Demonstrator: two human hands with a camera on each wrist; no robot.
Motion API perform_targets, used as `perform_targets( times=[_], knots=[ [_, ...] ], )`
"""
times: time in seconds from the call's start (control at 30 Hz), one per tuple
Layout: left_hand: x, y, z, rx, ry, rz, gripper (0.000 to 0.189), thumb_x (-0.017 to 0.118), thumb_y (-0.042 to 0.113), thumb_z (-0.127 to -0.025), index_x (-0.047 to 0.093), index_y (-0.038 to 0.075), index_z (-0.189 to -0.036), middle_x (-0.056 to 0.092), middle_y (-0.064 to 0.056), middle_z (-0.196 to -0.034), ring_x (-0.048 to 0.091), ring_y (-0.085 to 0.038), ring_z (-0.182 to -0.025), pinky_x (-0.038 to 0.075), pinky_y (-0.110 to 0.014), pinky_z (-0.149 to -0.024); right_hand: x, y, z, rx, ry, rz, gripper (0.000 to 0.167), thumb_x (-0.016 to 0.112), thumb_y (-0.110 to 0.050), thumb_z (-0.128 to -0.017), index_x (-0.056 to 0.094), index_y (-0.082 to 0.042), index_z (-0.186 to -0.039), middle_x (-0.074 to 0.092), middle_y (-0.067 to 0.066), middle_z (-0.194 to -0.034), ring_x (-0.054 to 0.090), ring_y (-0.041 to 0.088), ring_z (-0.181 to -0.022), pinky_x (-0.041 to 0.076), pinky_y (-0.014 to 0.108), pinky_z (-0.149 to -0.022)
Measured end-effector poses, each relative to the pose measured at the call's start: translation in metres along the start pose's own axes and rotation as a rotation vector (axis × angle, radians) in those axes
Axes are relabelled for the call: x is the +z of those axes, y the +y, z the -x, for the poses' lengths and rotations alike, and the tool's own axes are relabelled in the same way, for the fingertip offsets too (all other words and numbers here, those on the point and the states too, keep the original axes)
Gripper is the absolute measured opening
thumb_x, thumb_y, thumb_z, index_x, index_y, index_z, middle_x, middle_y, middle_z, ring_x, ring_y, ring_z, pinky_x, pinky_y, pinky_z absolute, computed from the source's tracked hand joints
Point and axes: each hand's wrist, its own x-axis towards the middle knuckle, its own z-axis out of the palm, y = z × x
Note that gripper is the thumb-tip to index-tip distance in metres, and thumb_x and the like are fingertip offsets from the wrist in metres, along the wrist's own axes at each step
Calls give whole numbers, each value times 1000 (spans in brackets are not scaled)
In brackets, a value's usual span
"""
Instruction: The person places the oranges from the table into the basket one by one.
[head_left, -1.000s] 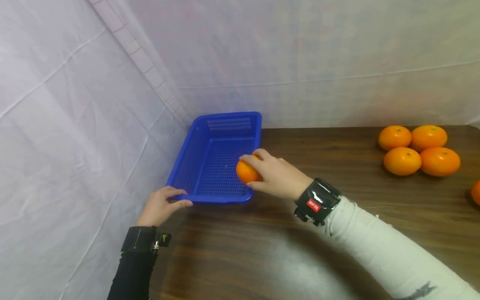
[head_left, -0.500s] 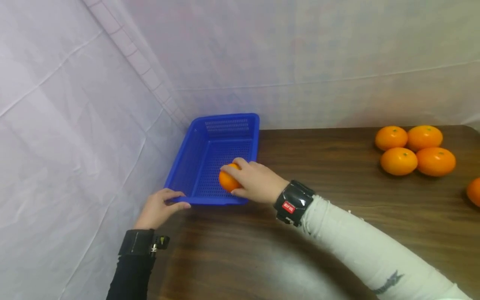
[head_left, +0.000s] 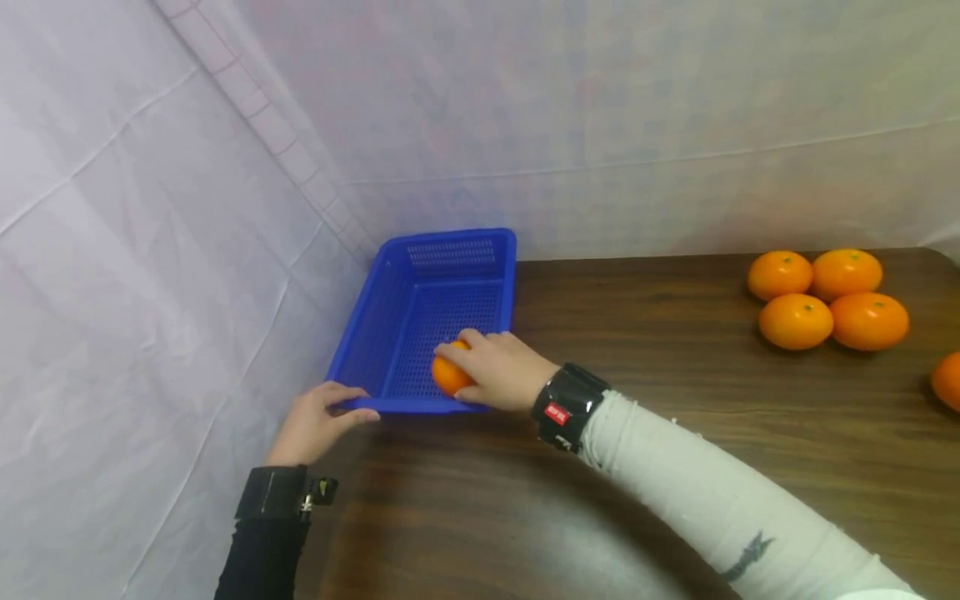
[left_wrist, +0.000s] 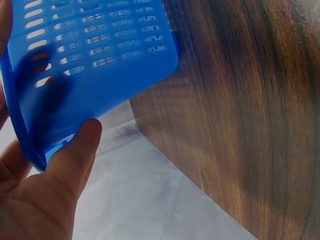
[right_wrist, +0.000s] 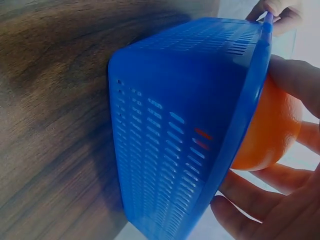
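Note:
A blue slotted plastic basket (head_left: 459, 300) stands on the wooden table against the left cloth wall. At its near left corner my left hand (head_left: 315, 421) grips the rim between thumb and fingers; the left wrist view shows the thumb (left_wrist: 80, 150) on the outer side of the basket wall. My right hand (head_left: 506, 371) holds an orange (head_left: 448, 372) inside the near right part of the basket. From the right wrist the orange (right_wrist: 272, 130) is seen partly below the rim, with the fingers curled round it. Whether it touches the basket floor I cannot tell.
Several oranges (head_left: 797, 322) sit in a close group at the far right of the table (head_left: 637, 317). Another orange (head_left: 948, 381) is cut off by the right edge of the head view. White cloth walls (head_left: 585, 125) rise behind and on the left.
My right hand has carried the orange left and down, from over the basket's right rim into its near part. The left hand keeps its grip on the rim.

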Motion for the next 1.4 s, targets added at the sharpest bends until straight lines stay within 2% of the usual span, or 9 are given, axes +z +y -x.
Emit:
perform_targets(
  times=[0.13, 0.3, 0.47, 0.63, 0.9, 1.03, 1.4],
  knots=[
    [2, 1, -2, 8, 7, 0, 40, 84, 39, -81, 78, 10, -108, 75, -8, -102, 68, -29, -100, 52, -50, -89, 1, 3, -2, 26, -25, -10, 59, 72, -40, -94, 51, -19, -145, 60, 12, -126, 63, 25, -98, 53, 41, -91],
    [6, 1, -3, 31, 19, -5, 39, 84, 39, -80, 78, 11, -107, 75, -6, -101, 68, -28, -98, 53, -48, -87, 2, 7, -3, 26, -44, 34, 58, 76, -36, -91, 55, -18, -142, 62, 13, -125, 63, 27, -99, 53, 42, -94],
    [6, -2, 2, 38, 34, -1, 35, 85, 35, -80, 79, 11, -104, 74, -4, -96, 66, -21, -90, 52, -37, -79, 8, 4, -8, 2, -76, 75, 57, 77, -35, -91, 56, -20, -141, 65, 10, -122, 64, 24, -103, 50, 42, -98],
    [5, -6, 10, 13, 30, -7, 32, 85, 36, -80, 79, 14, -103, 74, 0, -95, 62, -15, -87, 50, -28, -74, 20, 3, -18, -10, -108, 130, 55, 76, -38, -90, 58, -24, -140, 67, 7, -124, 64, 21, -109, 50, 41, -97],
    [5, -4, 3, 35, 46, -10, 30, 85, 36, -80, 79, 16, -102, 73, 1, -93, 59, -12, -83, 48, -28, -73, 29, 12, -26, 51, -92, 110, 50, 78, -41, -88, 61, -25, -133, 70, 2, -121, 62, 19, -113, 45, 42, -98],
    [4, -2, 6, 44, 59, -11, 30, 87, 33, -78, 79, 14, -101, 74, 0, -93, 61, -12, -85, 50, -27, -73, 27, 6, -27, 67, -106, 107, 47, 77, -40, -88, 62, -25, -129, 71, 1, -118, 62, 17, -112, 44, 40, -93],
    [6, -1, 3, 51, 79, 18, 30, 87, 32, -78, 79, 14, -101, 74, 1, -94, 60, -8, -85, 49, -24, -73, 21, 2, -29, 118, -178, 141, 48, 72, -36, -92, 60, -28, -138, 72, 0, -123, 62, 18, -115, 45, 38, -98]
  ],
)
